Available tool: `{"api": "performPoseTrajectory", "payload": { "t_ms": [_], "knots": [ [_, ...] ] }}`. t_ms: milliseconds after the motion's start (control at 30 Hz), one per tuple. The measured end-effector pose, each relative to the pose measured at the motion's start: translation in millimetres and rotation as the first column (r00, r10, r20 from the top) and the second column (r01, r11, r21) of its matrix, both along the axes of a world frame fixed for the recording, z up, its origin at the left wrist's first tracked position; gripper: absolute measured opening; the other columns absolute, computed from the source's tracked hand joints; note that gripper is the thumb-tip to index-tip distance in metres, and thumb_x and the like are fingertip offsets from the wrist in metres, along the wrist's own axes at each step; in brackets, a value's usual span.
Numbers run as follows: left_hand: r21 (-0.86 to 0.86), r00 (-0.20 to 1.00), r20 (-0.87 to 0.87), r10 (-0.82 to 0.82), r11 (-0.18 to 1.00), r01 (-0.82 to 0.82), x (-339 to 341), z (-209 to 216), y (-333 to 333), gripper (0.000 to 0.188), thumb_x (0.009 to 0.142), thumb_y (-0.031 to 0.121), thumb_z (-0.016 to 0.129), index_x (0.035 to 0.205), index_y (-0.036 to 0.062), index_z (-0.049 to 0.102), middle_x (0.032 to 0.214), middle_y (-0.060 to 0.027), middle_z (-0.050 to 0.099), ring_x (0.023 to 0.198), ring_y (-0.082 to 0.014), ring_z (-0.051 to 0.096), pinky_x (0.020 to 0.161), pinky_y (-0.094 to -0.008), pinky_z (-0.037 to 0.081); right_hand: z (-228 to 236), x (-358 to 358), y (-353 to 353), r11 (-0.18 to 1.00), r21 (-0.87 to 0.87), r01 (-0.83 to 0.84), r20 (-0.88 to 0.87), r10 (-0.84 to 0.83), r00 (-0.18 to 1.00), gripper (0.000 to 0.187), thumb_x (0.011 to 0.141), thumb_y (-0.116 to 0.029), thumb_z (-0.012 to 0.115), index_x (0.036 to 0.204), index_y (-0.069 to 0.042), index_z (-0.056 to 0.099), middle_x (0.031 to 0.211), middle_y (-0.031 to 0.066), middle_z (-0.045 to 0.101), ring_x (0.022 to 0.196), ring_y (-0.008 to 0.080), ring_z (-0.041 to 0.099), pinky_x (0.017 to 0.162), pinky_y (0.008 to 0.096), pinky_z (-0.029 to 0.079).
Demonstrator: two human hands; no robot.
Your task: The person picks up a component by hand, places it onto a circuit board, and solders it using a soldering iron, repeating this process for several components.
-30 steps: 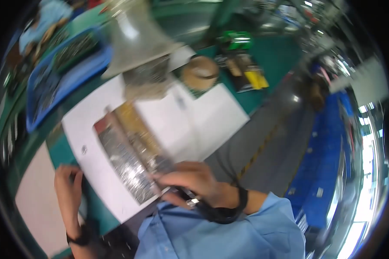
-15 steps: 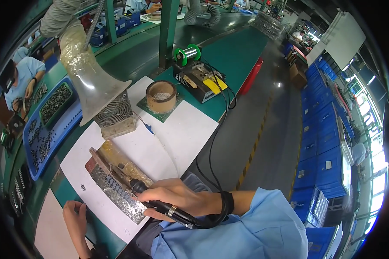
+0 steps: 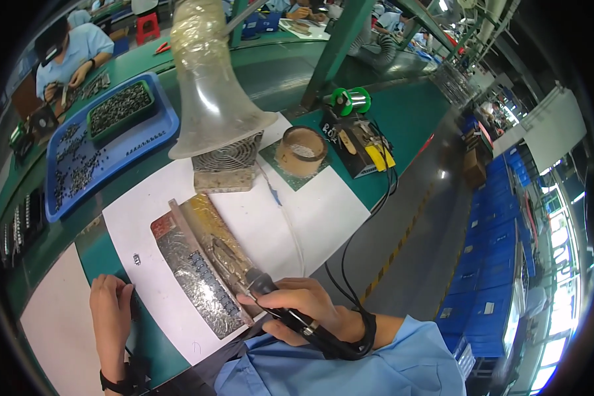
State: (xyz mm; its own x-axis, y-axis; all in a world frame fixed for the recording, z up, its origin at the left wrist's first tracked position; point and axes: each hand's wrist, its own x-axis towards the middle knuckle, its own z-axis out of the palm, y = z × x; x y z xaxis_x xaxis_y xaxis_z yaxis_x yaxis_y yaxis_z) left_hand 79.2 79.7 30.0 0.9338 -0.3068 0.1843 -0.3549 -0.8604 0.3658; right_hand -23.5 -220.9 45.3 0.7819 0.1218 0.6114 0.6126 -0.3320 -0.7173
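Observation:
My right hand (image 3: 303, 307) grips a soldering iron (image 3: 265, 285) by its black handle, fingers and thumb wrapped round it. Its metal shaft points away from me, over a foil-covered holding board (image 3: 185, 267) with a raised bar along it. Beside the bar runs a row of small dark electronic parts (image 3: 208, 277); exactly where the iron's tip touches is unclear. My left hand (image 3: 111, 310) rests at the edge of the white paper (image 3: 135, 224), fingers curled; anything inside them is hidden. One loose small part (image 3: 136, 259) lies on the paper between that hand and the board.
A clear fume hood (image 3: 211, 112) hangs over a small fan (image 3: 224, 158). Further right stand a round brown pot (image 3: 301, 152) and a soldering station (image 3: 356, 148) with a wire spool (image 3: 352, 101). At left, a blue tray (image 3: 168, 122) holds many small parts. A co-worker (image 3: 72, 53) sits beyond it.
The head view has shifted, so the bench sits further right in it. The iron has moved toward the board's right side, and more of the row of parts shows. My left hand stays curled.

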Motion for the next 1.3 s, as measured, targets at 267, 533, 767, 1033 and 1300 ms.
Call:
{"api": "performPoseTrajectory", "payload": {
  "t_ms": [267,533,767,1033,1300],
  "knots": [
    [-0.175,0.976,-0.136,0.172,0.965,-0.195,-14.5,7.2,-2.6,0.013,0.084,0.003,0.057,0.077,-0.0028,0.047,0.070,-0.0133,0.050,0.062,-0.0224,0.047,0.058,-0.0309,0.039,-3.7,2.1,10.4,0.992,0.069,-0.107,-0.089,0.113,0.990,0.029,0.086,-0.019,0.062,0.104,0.000,0.049,0.093,0.0241,0.065,0.064,0.0215,0.063,0.058,0.0302,0.051],
    [-0.338,0.927,-0.216,0.307,0.867,-0.365,-15.1,5.2,38.0,0.015,0.092,0.011,0.049,0.093,-0.0033,0.055,0.079,-0.0103,0.059,0.071,-0.0138,0.053,0.061,-0.0283,0.041,-3.0,4.7,2.5,0.965,0.179,-0.191,-0.576,0.260,0.775,0.028,0.087,-0.021,0.061,0.101,0.002,0.052,0.085,0.0160,0.065,0.070,0.0193,0.065,0.063,0.0296,0.052],
    [-0.394,0.967,-0.108,0.231,0.883,-0.254,-4.3,-20.1,46.8,0.025,0.090,0.009,0.051,0.113,-0.0006,0.057,0.092,-0.0124,0.062,0.080,-0.0189,0.057,0.074,-0.0264,0.045,-5.4,-0.3,13.9,0.984,0.094,-0.152,-0.272,0.172,0.947,0.039,0.091,-0.027,0.053,0.114,0.000,0.037,0.103,0.0249,0.061,0.097,0.0273,0.063,0.090,0.0341,0.045],
    [-0.308,0.955,-0.285,0.086,0.935,-0.176,-8.2,-4.8,40.3,0.021,0.086,0.005,0.056,0.104,-0.0021,0.061,0.089,-0.0129,0.058,0.078,-0.0222,0.056,0.067,-0.0283,0.044,-2.4,1.7,7.7,0.966,-0.091,-0.241,-0.223,0.216,0.950,0.036,0.092,-0.025,0.052,0.114,-0.002,0.034,0.103,0.0293,0.060,0.097,0.0306,0.063,0.090,0.0341,0.045],
    [-0.205,0.986,-0.123,0.114,0.969,-0.137,-10.4,-2.6,21.9,0.013,0.079,0.006,0.063,0.088,-0.0032,0.064,0.081,-0.0133,0.056,0.076,-0.0276,0.054,0.066,-0.0328,0.043,-10.5,2.9,13.3,0.986,-0.034,-0.161,-0.180,0.152,0.972,0.035,0.093,-0.027,0.049,0.115,-0.003,0.036,0.100,0.0292,0.061,0.093,0.0271,0.064,0.086,0.0318,0.046]
  ]
}}
